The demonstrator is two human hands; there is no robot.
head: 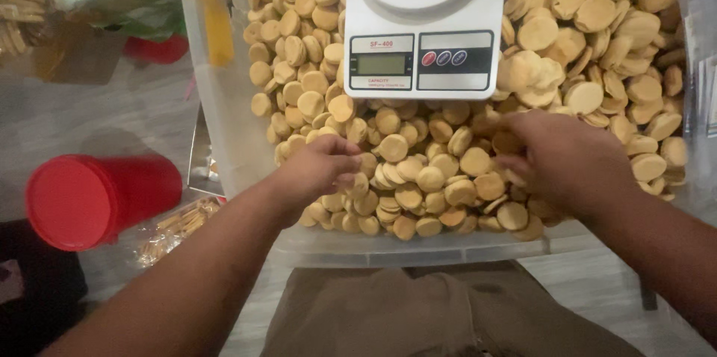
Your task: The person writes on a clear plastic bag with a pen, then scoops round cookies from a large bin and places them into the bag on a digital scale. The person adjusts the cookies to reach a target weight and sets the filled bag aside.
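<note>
Both hands point(317, 170) point(556, 159) among biscuits point(418, 178); scale point(426, 25) behind.

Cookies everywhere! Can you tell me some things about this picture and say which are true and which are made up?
1. Both hands are in the cookies. True: the left hand and right hand reach into the pile.
2. The scale sits on the floor. False: it rests on the cookies inside the clear bin.
3. A red jar lies left of the bin. True.
4. The cookies are square. False: they are round.
5. A bowl sits on the scale. False: its top is bare.
</note>
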